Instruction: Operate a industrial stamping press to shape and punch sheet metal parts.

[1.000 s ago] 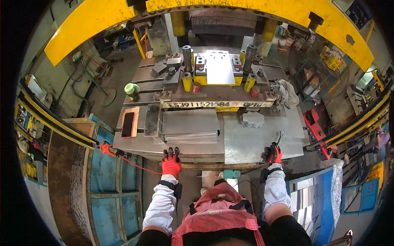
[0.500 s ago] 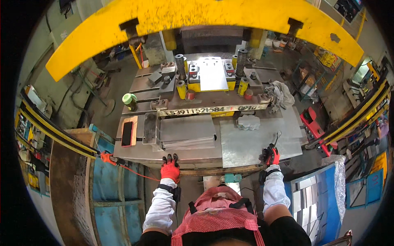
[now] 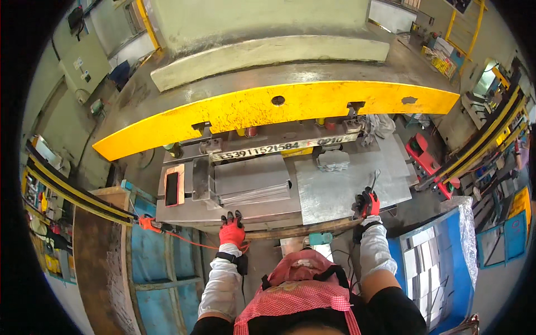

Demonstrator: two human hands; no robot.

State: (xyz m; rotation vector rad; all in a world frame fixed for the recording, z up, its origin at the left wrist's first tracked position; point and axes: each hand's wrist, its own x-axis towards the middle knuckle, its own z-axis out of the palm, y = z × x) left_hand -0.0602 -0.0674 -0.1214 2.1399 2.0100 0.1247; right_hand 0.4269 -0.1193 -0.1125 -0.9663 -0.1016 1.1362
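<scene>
My left hand (image 3: 231,230), in a red glove with dark fingertips, lies on the front edge of the press table (image 3: 262,218), fingers stretched out and holding nothing. In my right hand (image 3: 367,204), gloved the same way, is a thin metal tool (image 3: 376,178) that points up and away; its exact kind is too small to tell. That hand rests by the right front edge of a flat metal sheet (image 3: 318,195). A stack of grey sheet-metal blanks (image 3: 251,176) lies between my hands, farther in. Several cut metal parts (image 3: 333,161) are piled on the sheet's far side.
A yellow press beam (image 3: 279,106) spans the table and hides most of the die. A phone (image 3: 172,188) lies at left, a grey rag (image 3: 379,127) at far right. Red pedestal (image 3: 422,159) stands right; a blue bin of metal pieces (image 3: 430,262) stands near right.
The yellow press beam has come down and nearer, covering the die, its posts and the bright plate on it. Both my hands stay nearly where they were.
</scene>
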